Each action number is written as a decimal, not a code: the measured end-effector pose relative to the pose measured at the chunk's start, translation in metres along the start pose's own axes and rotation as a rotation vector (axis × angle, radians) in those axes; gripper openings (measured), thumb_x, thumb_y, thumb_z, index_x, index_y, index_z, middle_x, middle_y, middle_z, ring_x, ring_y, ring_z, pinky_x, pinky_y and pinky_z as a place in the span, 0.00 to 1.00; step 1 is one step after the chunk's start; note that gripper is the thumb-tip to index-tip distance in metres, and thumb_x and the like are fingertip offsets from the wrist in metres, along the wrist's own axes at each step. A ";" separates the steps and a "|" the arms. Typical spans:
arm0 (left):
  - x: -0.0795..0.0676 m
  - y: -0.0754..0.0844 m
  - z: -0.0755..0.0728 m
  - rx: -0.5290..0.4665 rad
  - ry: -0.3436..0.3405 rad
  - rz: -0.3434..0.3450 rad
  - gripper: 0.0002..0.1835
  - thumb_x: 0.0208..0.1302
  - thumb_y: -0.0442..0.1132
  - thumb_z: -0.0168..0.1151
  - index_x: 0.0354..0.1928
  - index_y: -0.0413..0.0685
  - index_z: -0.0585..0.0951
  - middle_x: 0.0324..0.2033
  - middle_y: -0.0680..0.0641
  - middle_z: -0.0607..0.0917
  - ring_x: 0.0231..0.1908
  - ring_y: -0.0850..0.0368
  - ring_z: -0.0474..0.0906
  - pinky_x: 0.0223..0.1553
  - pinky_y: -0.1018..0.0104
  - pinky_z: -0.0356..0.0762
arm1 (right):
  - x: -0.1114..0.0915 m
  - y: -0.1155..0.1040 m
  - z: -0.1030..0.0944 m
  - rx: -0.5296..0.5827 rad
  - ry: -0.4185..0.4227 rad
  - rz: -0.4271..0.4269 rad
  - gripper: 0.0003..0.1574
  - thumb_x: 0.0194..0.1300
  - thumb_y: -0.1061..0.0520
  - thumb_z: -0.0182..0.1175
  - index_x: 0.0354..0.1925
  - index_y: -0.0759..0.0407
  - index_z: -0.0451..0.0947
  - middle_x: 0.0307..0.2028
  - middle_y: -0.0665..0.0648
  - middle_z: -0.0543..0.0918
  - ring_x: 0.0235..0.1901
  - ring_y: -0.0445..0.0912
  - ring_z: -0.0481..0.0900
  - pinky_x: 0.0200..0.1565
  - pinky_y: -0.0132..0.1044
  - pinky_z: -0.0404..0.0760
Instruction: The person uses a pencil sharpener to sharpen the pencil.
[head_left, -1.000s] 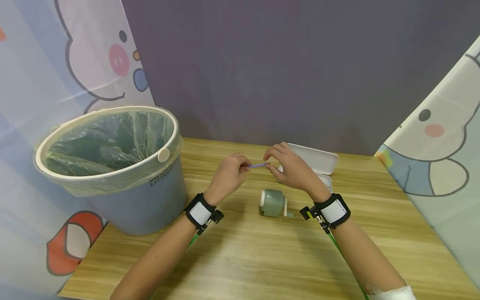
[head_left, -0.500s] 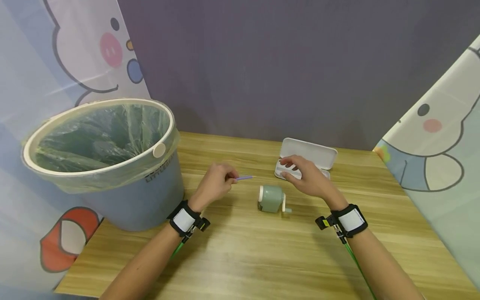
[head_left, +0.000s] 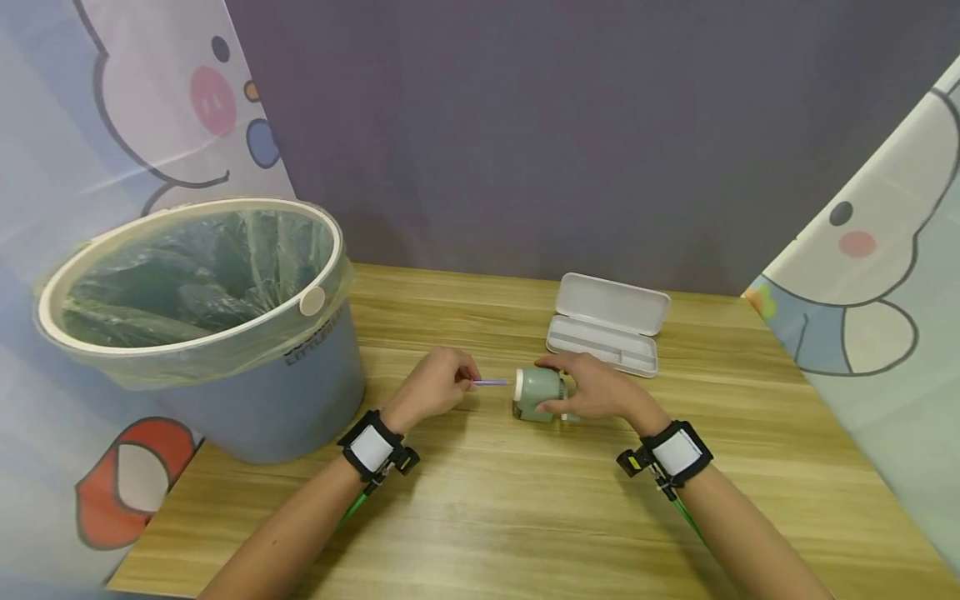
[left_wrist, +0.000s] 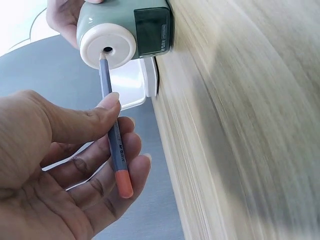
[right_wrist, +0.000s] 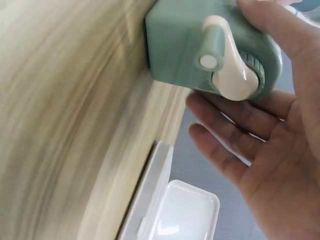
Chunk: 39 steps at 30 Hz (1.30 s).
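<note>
A pencil (left_wrist: 114, 135) with an orange end is pinched between the thumb and fingers of my left hand (head_left: 437, 382). Its tip points at the dark hole in the white front of a green crank pencil sharpener (head_left: 537, 392), right at the hole's edge in the left wrist view. My right hand (head_left: 600, 387) grips the sharpener's body from the crank side, thumb on one side and fingers on the other. In the right wrist view the cream crank (right_wrist: 235, 75) with its green knob faces the camera. The sharpener stands on the wooden table.
Behind the sharpener lies a white pencil case (head_left: 611, 304), lid up, with its divided tray showing. A large blue bin (head_left: 292, 400) lined with a clear bag stands at the left. A dark panel (head_left: 510, 133) rises behind the table (head_left: 480, 517).
My right hand has left the pencil and come to grip the sharpener. My left hand has carried the pencil left and nearer, then its tip up to the sharpener's front.
</note>
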<state>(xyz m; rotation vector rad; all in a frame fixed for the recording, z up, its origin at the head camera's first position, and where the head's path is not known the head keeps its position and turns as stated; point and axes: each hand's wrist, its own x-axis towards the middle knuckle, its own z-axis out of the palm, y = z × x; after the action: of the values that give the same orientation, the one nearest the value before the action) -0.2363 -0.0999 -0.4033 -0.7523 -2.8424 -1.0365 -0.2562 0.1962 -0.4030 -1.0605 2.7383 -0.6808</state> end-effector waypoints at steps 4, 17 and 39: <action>0.001 0.000 0.002 0.004 -0.010 0.007 0.05 0.62 0.27 0.67 0.36 0.41 0.89 0.30 0.50 0.87 0.28 0.62 0.78 0.29 0.70 0.76 | 0.001 0.000 0.004 0.005 0.000 -0.003 0.37 0.59 0.39 0.75 0.60 0.53 0.79 0.43 0.44 0.84 0.39 0.37 0.81 0.42 0.33 0.81; 0.007 0.002 0.008 0.032 -0.030 0.013 0.05 0.63 0.27 0.67 0.36 0.43 0.89 0.30 0.50 0.87 0.29 0.62 0.78 0.32 0.69 0.78 | -0.002 0.003 0.010 0.016 0.033 -0.006 0.41 0.58 0.37 0.74 0.61 0.57 0.78 0.41 0.45 0.85 0.38 0.36 0.80 0.40 0.33 0.81; 0.016 0.011 0.023 0.093 0.015 0.068 0.05 0.58 0.24 0.69 0.32 0.40 0.88 0.27 0.50 0.87 0.24 0.63 0.75 0.26 0.72 0.73 | 0.010 -0.007 -0.002 -0.066 -0.042 -0.019 0.34 0.58 0.39 0.75 0.57 0.53 0.81 0.43 0.46 0.85 0.36 0.36 0.79 0.38 0.32 0.78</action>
<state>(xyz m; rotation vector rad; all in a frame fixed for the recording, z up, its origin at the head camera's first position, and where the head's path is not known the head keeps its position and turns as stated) -0.2428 -0.0720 -0.4116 -0.8232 -2.8081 -0.8903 -0.2599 0.1853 -0.3978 -1.1026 2.7357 -0.5673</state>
